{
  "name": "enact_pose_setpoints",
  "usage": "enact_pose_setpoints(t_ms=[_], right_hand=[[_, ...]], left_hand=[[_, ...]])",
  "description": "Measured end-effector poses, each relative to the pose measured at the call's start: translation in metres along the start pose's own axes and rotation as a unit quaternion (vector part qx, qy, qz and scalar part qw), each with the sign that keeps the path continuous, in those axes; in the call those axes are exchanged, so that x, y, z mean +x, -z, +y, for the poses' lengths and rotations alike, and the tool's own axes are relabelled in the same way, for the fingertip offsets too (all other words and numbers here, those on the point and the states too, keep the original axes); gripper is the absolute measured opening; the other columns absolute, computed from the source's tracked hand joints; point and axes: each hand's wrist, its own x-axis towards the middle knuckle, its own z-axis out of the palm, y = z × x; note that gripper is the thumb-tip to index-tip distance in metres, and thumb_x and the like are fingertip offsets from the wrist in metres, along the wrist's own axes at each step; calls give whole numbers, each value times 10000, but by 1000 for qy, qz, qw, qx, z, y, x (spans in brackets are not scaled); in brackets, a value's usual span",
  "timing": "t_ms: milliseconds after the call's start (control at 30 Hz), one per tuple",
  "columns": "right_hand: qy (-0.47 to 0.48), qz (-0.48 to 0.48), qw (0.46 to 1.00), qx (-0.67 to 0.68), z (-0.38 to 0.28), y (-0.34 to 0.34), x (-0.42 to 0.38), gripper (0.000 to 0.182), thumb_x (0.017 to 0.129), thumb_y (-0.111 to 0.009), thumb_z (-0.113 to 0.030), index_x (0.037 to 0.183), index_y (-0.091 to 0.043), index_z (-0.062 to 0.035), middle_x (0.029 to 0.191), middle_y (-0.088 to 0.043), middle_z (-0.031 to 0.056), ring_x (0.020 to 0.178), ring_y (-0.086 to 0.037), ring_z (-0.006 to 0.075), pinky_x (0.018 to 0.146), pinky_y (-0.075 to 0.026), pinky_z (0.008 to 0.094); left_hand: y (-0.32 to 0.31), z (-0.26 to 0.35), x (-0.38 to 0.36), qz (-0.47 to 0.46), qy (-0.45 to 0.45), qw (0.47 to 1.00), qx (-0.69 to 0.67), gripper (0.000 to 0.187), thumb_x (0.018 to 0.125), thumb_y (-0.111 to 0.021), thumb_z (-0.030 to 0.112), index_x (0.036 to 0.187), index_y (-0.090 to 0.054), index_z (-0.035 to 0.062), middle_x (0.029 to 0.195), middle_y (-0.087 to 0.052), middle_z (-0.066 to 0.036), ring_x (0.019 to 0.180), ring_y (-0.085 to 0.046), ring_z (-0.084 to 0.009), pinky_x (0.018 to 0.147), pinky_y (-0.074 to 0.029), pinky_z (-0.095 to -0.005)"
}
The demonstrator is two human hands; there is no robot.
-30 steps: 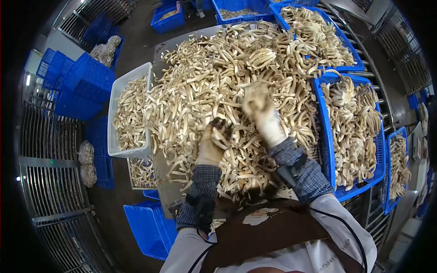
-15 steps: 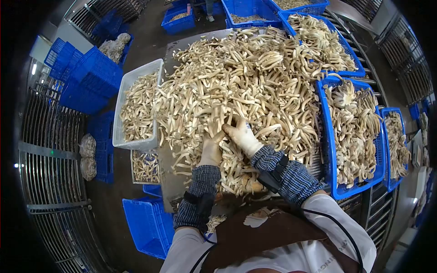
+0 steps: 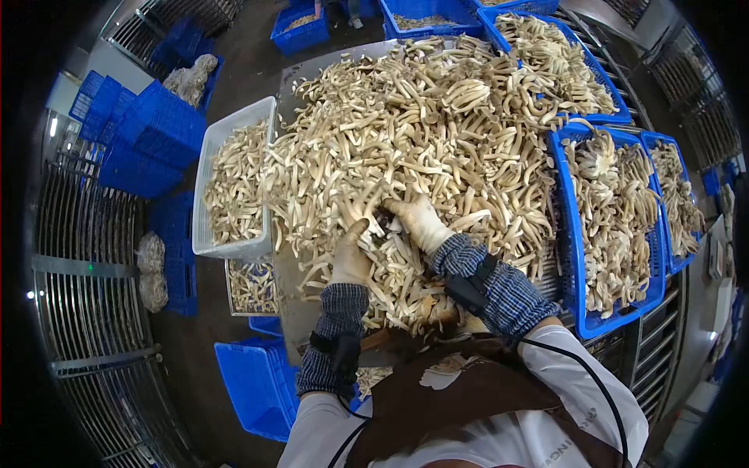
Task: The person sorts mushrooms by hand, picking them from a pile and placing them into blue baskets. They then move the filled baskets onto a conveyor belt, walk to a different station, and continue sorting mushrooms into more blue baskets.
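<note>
L hand (image 3: pixel 351 261) & R hand (image 3: pixel 417 222) in mushroom pile (image 3: pixel 437 132), fingers' grip unclear, partly buried

A white crate (image 3: pixel 234 183) part-filled with pale stems stands at the left edge of the surface (image 3: pixel 290 312), with a smaller tray of trimmings (image 3: pixel 250 286) just below it. Along the right side, blue crates (image 3: pixel 616 218) loaded with clustered mushrooms stand in a row on a roller track (image 3: pixel 659 327). On the floor to the left lie stacked empty blue crates (image 3: pixel 148 136), another blue crate (image 3: pixel 253 386) nearer the person, and metal wire racks (image 3: pixel 86 257).
</note>
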Motion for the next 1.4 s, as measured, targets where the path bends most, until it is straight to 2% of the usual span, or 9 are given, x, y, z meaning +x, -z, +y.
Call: enact_pose_setpoints(t_ms=[133,333,467,633,667,933,1100,1200,1400], right_hand=[[89,33,995,-12,45,-2,42,388,868,-673,-184,1113,-574,101,921,-642,153,807,-617,195,688,-501,283],[65,-19,997,-24,5,-6,16,500,812,-728,-234,1106,-554,131,858,-660,136,828,-668,221,693,-547,303],[4,38,987,154,-12,-11,13,512,833,-708,-187,1168,-494,135,998,-662,192,799,-670,231,634,-565,309],[84,-114,989,43,2,-26,38,817,821,-757,-196,1428,-292,90,1328,-521,227,1174,-552,223,873,-520,283],[-29,-74,930,359,11,-30,76,860,819,-768,-233,1437,-262,86,1336,-507,239,1097,-588,206,827,-533,285],[184,-130,971,-79,-62,8,37,625,860,-713,-234,1404,-449,-72,1412,-422,261,1275,-463,336,1095,-374,414],[220,-114,871,-424,-41,116,-17,933,768,-777,-332,1468,-290,45,1395,-452,291,1264,-497,348,1095,-385,391],[269,-99,651,-702,-7,132,-63,973,671,-822,-231,1458,-306,17,1348,-473,254,1275,-455,373,1081,-391,420],[279,48,719,-635,23,152,-74,554,814,-691,-222,1288,-502,-6,1127,-592,178,1080,-551,328,1000,-415,440]], left_hand=[[19,-8,14,60,99,992,-57,382,916,-516,-44,1277,-595,50,1254,-629,-152,1124,-616,-238,988,-487,-329],[19,11,2,-13,-80,825,559,489,869,-458,-137,1270,-621,91,1300,-606,-176,1116,-633,-294,978,-493,-330],[10,26,18,210,202,944,-157,463,924,-567,59,1371,-478,-26,1351,-554,-198,1285,-499,-268,1088,-400,-356],[-10,39,14,95,151,969,172,808,918,-650,172,1499,-137,-58,1509,-309,-254,1386,-351,-338,1159,-290,-420],[-14,49,14,94,149,965,194,797,924,-642,178,1504,-142,-44,1498,-330,-256,1387,-354,-336,1161,-287,-421],[-19,85,35,246,124,924,266,893,922,-608,454,1508,-156,-47,1530,-290,-263,1361,-412,-357,1169,-272,-444],[41,52,58,236,29,968,85,577,866,-661,43,1359,-379,-60,1223,-598,-182,830,-646,-177,561,-523,-248],[26,45,53,168,87,982,18,606,901,-681,181,1363,-367,-55,1127,-630,-160,798,-644,-160,567,-533,-258],[-74,48,19,-60,251,912,320,819,917,-631,431,1466,-246,-39,1215,-593,-185,821,-599,-183,729,-531,-299]])
